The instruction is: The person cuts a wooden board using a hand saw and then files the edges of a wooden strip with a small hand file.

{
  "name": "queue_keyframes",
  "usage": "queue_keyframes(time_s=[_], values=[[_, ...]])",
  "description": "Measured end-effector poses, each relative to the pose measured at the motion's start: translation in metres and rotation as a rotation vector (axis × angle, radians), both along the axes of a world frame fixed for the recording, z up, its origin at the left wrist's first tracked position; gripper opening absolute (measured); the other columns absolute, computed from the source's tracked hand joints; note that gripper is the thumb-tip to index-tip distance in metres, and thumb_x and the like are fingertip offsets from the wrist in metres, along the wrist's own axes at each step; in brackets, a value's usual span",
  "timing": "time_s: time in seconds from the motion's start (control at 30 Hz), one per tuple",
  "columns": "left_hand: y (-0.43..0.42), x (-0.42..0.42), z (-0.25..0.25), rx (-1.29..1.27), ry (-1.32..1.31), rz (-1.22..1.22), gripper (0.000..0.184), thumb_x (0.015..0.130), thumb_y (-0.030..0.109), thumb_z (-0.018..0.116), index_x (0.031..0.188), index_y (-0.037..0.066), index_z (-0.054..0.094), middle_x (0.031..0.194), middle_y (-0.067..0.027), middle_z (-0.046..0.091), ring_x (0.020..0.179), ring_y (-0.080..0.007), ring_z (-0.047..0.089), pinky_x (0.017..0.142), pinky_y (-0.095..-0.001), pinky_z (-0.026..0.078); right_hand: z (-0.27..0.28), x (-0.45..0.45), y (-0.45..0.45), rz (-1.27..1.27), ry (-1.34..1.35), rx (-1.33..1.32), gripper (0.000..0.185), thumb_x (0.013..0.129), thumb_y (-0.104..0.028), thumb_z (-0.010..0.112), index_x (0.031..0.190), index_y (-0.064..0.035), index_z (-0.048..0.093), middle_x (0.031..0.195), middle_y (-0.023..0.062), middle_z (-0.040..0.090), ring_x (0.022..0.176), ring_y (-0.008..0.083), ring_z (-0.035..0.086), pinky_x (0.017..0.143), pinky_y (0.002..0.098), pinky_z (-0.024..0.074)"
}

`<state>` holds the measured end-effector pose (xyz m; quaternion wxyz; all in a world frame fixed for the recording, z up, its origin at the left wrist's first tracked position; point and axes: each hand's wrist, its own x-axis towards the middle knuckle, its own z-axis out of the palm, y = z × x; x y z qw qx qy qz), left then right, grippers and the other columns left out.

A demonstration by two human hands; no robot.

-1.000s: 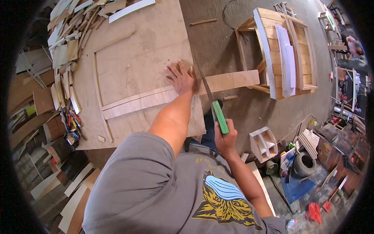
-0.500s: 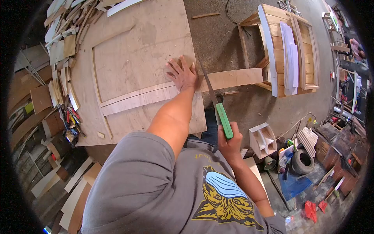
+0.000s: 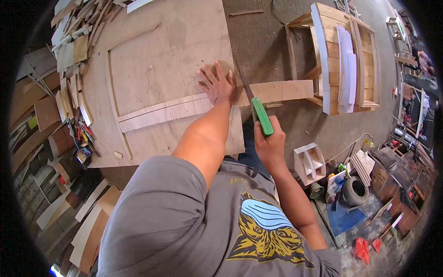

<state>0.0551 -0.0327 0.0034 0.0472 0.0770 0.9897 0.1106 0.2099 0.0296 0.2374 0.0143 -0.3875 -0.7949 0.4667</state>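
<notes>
My left hand (image 3: 218,84) lies flat with its fingers spread, pressing on a long thin board (image 3: 168,111) near the right edge of the plywood tabletop (image 3: 170,55). The board's far end (image 3: 281,91) sticks out past that edge. My right hand (image 3: 270,141) is wrapped round the green handle of a handsaw (image 3: 262,116). The saw's dark blade crosses the board just right of my left hand and points away from me. A dark line runs along the part of the board on the table.
Wood offcuts (image 3: 74,46) are heaped along the table's left side, with hand tools (image 3: 84,138) below them. Beyond the right edge stands a wooden frame with slats (image 3: 332,60). A small shelf box (image 3: 310,164) and a tire (image 3: 355,191) are at the lower right. A person (image 3: 425,64) is far right.
The green saw handle and my right hand have moved forward, closer to the board. My left hand stays spread on the board. The view has shifted slightly.
</notes>
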Motion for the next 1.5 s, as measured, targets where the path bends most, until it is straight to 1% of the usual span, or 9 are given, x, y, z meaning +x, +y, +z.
queue_keyframes(time_s=[0.27,0.4,0.6,0.73,0.87,1.03,1.17,1.43,1.5], values=[[0.001,0.003,-0.002,-0.001,-0.020,0.015,0.069,0.103,0.057,0.042,0.163,0.026,0.029,0.170,-0.0230,0.013,0.157,-0.0476,0.007,0.119,-0.0724,0.015,-0.006,-0.011,0.001,0.038,0.012,0.023,0.012,0.096,-0.011,0.065,0.098,-0.0028,0.057,0.073,0.0249,0.064,0.074,0.0486,0.068,0.062,0.0492,0.0523],[0.002,0.001,-0.010,-0.058,0.029,0.020,0.069,0.102,0.058,0.043,0.163,0.027,0.030,0.169,-0.0221,0.015,0.157,-0.0473,0.007,0.119,-0.0712,0.017,0.036,0.001,0.003,0.009,0.024,-0.096,0.016,0.096,-0.013,0.064,0.103,0.0006,0.058,0.078,0.0278,0.063,0.079,0.0493,0.066,0.065,0.0462,0.0512],[0.001,0.002,-0.010,-0.019,0.085,0.021,0.067,0.102,0.057,0.047,0.161,0.028,0.035,0.168,-0.0225,0.019,0.155,-0.0494,0.013,0.116,-0.0731,0.024,-0.012,-0.030,0.020,-0.027,-0.016,-0.098,0.014,0.096,-0.011,0.065,0.100,0.0011,0.061,0.081,0.0262,0.065,0.077,0.0450,0.067,0.068,0.0436,0.0519],[0.003,0.001,-0.011,-0.005,0.020,0.042,0.069,0.102,0.053,0.047,0.163,0.029,0.028,0.171,-0.0212,0.012,0.158,-0.0447,0.006,0.120,-0.0718,0.015,0.032,0.003,0.017,0.008,0.032,-0.080,0.017,0.095,-0.014,0.065,0.101,0.0020,0.060,0.080,0.0287,0.063,0.074,0.0471,0.063,0.067,0.0443,0.0507],[0.000,0.005,0.002,0.012,-0.049,0.029,0.068,0.103,0.053,0.045,0.164,0.029,0.028,0.171,-0.0213,0.011,0.158,-0.0447,0.005,0.120,-0.0722,0.013,-0.017,-0.028,0.017,-0.017,-0.046,-0.099,0.020,0.096,-0.017,0.067,0.098,0.0014,0.060,0.080,0.0287,0.065,0.083,0.0460,0.069,0.070,0.0452,0.0524],[0.005,-0.001,0.000,0.008,-0.057,0.049,0.068,0.103,0.053,0.045,0.164,0.027,0.028,0.171,-0.0211,0.010,0.158,-0.0448,0.004,0.121,-0.0709,0.012,0.038,-0.015,0.021,0.024,-0.023,-0.133,0.020,0.095,-0.017,0.068,0.099,0.0002,0.057,0.080,0.0273,0.065,0.083,0.0516,0.064,0.065,0.0467,0.0517],[0.000,0.005,0.007,0.028,-0.072,0.034,0.067,0.104,0.053,0.044,0.164,0.027,0.028,0.171,-0.0213,0.009,0.158,-0.0455,0.004,0.121,-0.0704,0.012,-0.002,-0.043,0.020,0.024,-0.094,-0.114,0.023,0.095,-0.020,0.067,0.103,0.0004,0.060,0.087,0.0292,0.068,0.090,0.0518,0.065,0.072,0.0465,0.0530],[0.001,0.004,0.007,0.027,-0.081,0.039,0.067,0.104,0.052,0.043,0.164,0.026,0.028,0.171,-0.0218,0.010,0.158,-0.0462,0.005,0.121,-0.0700,0.013,0.014,-0.036,0.025,0.064,0.026,-0.092,0.024,0.096,-0.019,0.067,0.106,0.0011,0.060,0.092,0.0303,0.068,0.095,0.0522,0.065,0.077,0.0483,0.0529],[0.001,0.001,0.007,0.042,-0.049,0.031,0.067,0.104,0.053,0.044,0.163,0.027,0.028,0.171,-0.0216,0.010,0.158,-0.0461,0.005,0.121,-0.0707,0.014,0.000,-0.057,0.032,0.083,-0.144,-0.083,0.023,0.096,-0.018,0.068,0.107,0.0017,0.061,0.092,0.0298,0.067,0.096,0.0510,0.066,0.078,0.0469,0.0530]])
